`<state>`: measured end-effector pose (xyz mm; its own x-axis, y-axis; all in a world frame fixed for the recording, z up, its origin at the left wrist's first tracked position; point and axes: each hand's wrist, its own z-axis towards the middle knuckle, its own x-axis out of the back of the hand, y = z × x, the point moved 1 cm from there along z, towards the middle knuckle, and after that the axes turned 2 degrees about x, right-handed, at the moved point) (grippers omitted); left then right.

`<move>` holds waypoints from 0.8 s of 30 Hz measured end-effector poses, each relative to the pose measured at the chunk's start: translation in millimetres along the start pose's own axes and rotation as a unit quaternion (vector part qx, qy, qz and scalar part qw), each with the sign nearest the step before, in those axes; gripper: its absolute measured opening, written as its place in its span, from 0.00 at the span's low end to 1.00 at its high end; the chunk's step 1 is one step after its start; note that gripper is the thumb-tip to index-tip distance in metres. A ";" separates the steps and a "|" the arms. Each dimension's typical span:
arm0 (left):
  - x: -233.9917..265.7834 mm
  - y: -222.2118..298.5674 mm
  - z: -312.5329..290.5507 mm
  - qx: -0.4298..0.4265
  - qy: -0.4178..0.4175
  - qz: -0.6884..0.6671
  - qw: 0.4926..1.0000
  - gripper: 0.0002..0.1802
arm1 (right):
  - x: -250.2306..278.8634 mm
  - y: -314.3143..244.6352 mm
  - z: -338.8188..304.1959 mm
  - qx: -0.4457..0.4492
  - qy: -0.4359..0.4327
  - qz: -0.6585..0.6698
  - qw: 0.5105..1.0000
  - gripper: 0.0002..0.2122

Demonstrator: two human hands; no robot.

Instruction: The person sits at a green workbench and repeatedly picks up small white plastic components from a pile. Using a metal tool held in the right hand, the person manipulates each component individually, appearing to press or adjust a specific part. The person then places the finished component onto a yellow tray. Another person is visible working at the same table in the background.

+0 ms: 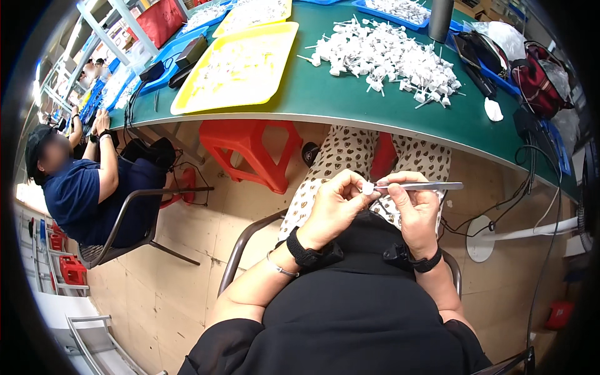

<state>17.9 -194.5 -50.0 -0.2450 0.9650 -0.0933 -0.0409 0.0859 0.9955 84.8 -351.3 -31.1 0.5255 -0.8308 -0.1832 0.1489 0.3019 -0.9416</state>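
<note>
Above my lap, my left hand [340, 206] pinches a small white plastic part [368, 187] between thumb and fingertips. My right hand [412, 209] is closed around metal tweezers [431, 185], whose tips reach to the white part while the blunt end points right. Where exactly the tips touch the part is too small to tell. On the green table [350, 107] ahead lies a heap of similar white parts [387, 56] with thin stems. To its left, a yellow tray [284, 62] holds small pieces scattered over its bottom.
A red stool [250, 140] stands under the table. Blue trays [165, 75], a dark bottle [440, 19] and a dark red bag [540, 78] sit along the table. Cables and a white fan stand [481, 239] are at right. A co-worker [94, 187] sits at left.
</note>
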 end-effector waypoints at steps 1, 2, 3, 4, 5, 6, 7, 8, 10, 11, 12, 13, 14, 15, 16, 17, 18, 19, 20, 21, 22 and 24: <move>-0.5 -7.3 1.3 -0.013 0.004 -0.007 1.000 0.06 | -0.1 0.1 -0.4 -0.005 -0.001 -0.009 1.000 0.06; -0.7 -11.8 2.2 -0.026 0.007 -0.014 1.000 0.06 | -0.8 0.4 -0.3 0.001 0.001 -0.016 1.000 0.06; -0.6 -14.3 2.4 -0.031 0.006 -0.015 0.999 0.06 | -2.1 1.0 -0.3 0.007 0.003 -0.024 1.000 0.06; -1.0 -15.5 2.7 -0.036 0.004 -0.017 0.999 0.07 | -3.0 1.4 -0.4 0.013 0.005 -0.033 0.999 0.05; -1.5 -16.9 3.0 -0.041 0.001 -0.019 0.999 0.07 | -3.6 1.7 -0.8 0.015 0.007 -0.037 0.999 0.05; -2.2 -19.6 3.5 -0.055 0.001 -0.002 0.998 0.06 | -4.1 1.9 -1.3 0.017 0.010 -0.042 0.999 0.05; -2.7 -23.0 3.8 -0.069 0.001 0.016 0.997 0.06 | -4.5 2.5 -1.8 0.019 0.012 -0.046 0.999 0.05; -3.1 -25.0 3.7 -0.084 0.001 0.033 0.996 0.06 | -4.8 3.7 -1.8 0.026 0.008 -0.052 0.998 0.04; -4.3 -24.5 2.2 -0.091 0.002 0.022 0.996 0.06 | -4.8 6.3 -1.0 0.039 0.002 -0.062 0.997 0.04; -5.0 -24.4 1.5 -0.095 0.002 0.017 0.995 0.06 | -5.1 6.2 -0.6 0.043 0.004 -0.067 0.997 0.04; -5.2 -24.8 1.4 -0.096 0.001 0.013 0.995 0.06 | -5.6 5.6 0.0 0.047 0.006 -0.072 0.996 0.04; -4.5 -25.1 1.7 -0.098 0.001 0.008 0.995 0.06 | -6.3 5.3 0.3 0.052 0.008 -0.078 0.996 0.03; -3.8 -25.5 1.8 -0.099 0.001 0.003 0.995 0.06 | -5.7 5.2 0.1 0.054 0.002 -0.093 0.994 0.03; -2.9 -26.8 1.7 -0.098 0.001 0.009 0.995 0.06 | -4.4 5.1 -0.1 0.055 -0.003 -0.107 0.993 0.03; -2.0 -28.5 2.1 -0.097 0.000 0.016 0.995 0.05 | -3.6 5.0 -0.1 0.057 -0.008 -0.122 0.991 0.03; -1.5 -29.4 2.3 -0.096 -0.002 0.023 0.995 0.05 | -4.0 5.3 0.1 0.064 -0.008 -0.127 0.990 0.03; -1.7 -29.1 2.1 -0.094 -0.001 0.022 0.995 0.05 | -4.7 5.7 0.5 0.071 -0.008 -0.133 0.989 0.03; -2.1 -28.3 2.0 -0.092 0.000 0.021 0.996 0.05 | -5.0 5.8 0.8 0.078 -0.008 -0.138 0.987 0.03; -2.4 -27.9 1.9 -0.090 0.002 0.020 0.996 0.05 | -4.3 5.3 1.0 0.078 -0.010 -0.144 0.986 0.03; -2.3 -28.2 1.8 -0.089 0.001 0.021 0.996 0.05 | -3.2 4.5 1.2 0.079 -0.012 -0.150 0.985 0.03; -1.8 -28.5 1.9 -0.088 0.001 0.023 0.996 0.04 | -2.6 3.9 1.5 0.080 -0.014 -0.156 0.984 0.03; -3.1 -27.8 2.2 -0.088 0.010 0.006 0.996 0.05 | -2.4 4.1 2.1 0.089 -0.008 -0.160 0.983 0.03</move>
<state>21.9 -199.3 -77.3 -0.2658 0.9603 -0.0843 -0.2076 0.0284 0.9778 85.9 -347.1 -33.9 0.4408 -0.8895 0.1201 0.4520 0.1044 -0.8859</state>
